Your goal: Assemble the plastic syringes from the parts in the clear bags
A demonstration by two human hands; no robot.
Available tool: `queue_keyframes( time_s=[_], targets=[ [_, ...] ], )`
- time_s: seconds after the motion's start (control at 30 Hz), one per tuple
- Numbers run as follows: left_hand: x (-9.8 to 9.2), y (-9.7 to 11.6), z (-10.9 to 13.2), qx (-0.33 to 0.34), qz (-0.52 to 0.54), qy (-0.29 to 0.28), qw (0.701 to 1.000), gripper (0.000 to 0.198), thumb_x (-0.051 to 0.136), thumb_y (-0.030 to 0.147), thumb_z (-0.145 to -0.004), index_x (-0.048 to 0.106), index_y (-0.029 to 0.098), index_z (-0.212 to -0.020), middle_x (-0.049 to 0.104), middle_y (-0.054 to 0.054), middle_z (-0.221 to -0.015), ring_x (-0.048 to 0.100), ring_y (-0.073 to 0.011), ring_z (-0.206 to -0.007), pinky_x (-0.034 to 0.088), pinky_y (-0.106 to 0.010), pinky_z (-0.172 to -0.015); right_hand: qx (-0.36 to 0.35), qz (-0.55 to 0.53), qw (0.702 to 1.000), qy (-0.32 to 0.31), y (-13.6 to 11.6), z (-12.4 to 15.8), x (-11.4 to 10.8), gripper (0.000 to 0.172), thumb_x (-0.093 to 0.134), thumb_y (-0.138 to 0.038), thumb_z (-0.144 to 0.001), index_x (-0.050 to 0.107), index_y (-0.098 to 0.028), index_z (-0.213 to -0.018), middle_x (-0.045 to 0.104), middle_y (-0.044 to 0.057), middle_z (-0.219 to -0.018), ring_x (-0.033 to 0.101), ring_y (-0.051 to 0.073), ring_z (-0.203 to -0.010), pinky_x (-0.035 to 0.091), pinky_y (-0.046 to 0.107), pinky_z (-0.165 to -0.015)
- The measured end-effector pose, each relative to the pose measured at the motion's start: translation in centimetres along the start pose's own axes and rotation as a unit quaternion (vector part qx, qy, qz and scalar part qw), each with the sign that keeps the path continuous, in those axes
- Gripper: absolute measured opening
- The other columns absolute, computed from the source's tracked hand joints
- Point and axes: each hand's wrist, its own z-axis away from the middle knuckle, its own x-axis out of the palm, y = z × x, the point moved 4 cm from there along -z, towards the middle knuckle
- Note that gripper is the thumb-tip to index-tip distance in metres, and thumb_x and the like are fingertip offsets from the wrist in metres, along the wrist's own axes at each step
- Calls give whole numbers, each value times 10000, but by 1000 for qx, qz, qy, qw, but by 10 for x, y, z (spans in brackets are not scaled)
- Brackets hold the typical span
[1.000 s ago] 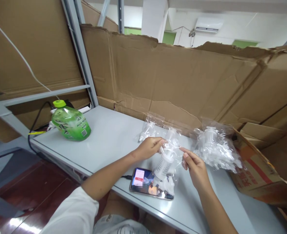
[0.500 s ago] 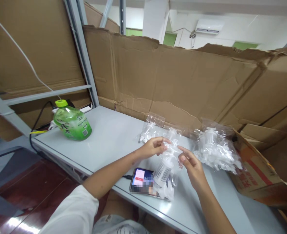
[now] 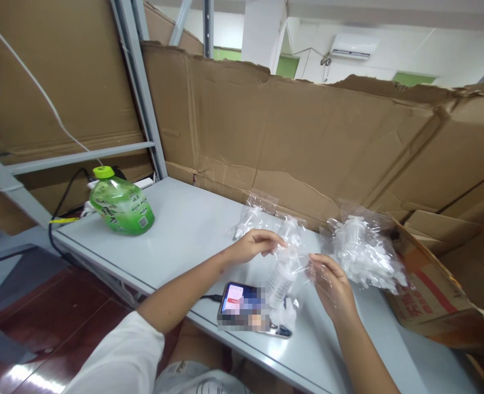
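Observation:
A clear plastic bag (image 3: 296, 261) is stretched between my two hands above the front part of the table. Inside it is a white translucent cylinder with dark printed marks (image 3: 282, 284), syringe-like in shape, with small white pieces (image 3: 283, 317) at its lower end. My left hand (image 3: 258, 245) pinches the upper left of the bag between thumb and fingers. On the other side, my right hand (image 3: 333, 282) grips the bag's right edge, the film lying over its fingers. A lit phone (image 3: 236, 301) lies below, partly covered by the bag.
Filled clear bags stand behind my hands: a small one (image 3: 250, 219), another (image 3: 290, 227), and a larger one (image 3: 359, 251) to the right. A green bottle (image 3: 122, 208) is at the left. An open cardboard box (image 3: 426, 295) borders the right; cardboard sheeting (image 3: 266, 131) lines the back.
My right hand has moved right and slightly down, drawing the bag's film out wider. The bag with the cylinder has shifted a little right, uncovering more of the phone. My left hand is nearly still.

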Motion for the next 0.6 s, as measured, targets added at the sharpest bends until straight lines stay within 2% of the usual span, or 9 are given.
queue_keyframes(
  time_s=[0.13, 0.3, 0.4, 0.5, 0.6],
  targets=[
    [0, 3, 0, 5, -16, -6, 1000, 159, 483, 151, -717, 613, 125, -628, 512, -8, -619, 427, -69, -549, 333, -226, -548, -8, 29, 1000, -3, 1, -1, -1, 81, 615, -261, -689, 691, -255, -715, 527, 6, -650, 460, 141, -579, 362, 270, -538],
    [-1, 1, -1, 4, -11, 8, 1000, 143, 430, 110, -680, 552, 125, -606, 489, 6, -583, 429, -71, -526, 341, -230, -545, -18, 27, 999, -27, 1, -2, 2, 132, 564, -159, -669, 621, -227, -571, 492, 0, -691, 433, 124, -571, 338, 254, -528],
    [-1, 0, 0, 15, -21, 3, 1000, 140, 461, 160, -718, 560, 118, -629, 519, -12, -622, 449, -81, -555, 360, -237, -566, -29, 35, 998, -46, -2, -2, 4, 175, 515, -158, -686, 626, -222, -567, 506, 13, -660, 453, 146, -596, 352, 271, -560],
    [0, 0, 1, 7, -19, -3, 1000, 231, 504, 290, -780, 558, 113, -642, 519, -17, -625, 460, -87, -574, 366, -240, -581, -60, 53, 995, -65, -6, -2, 4, 218, 475, -205, -706, 645, -212, -570, 535, 39, -625, 481, 182, -639, 368, 297, -600],
    [4, -1, 1, -14, -16, 0, 1000, 263, 601, 364, -742, 537, 120, -666, 491, 3, -633, 448, -77, -588, 363, -223, -585, -72, 74, 992, -73, -7, -1, 4, 260, 461, -296, -762, 638, -201, -598, 541, 41, -619, 492, 191, -654, 372, 308, -628]
  ],
)
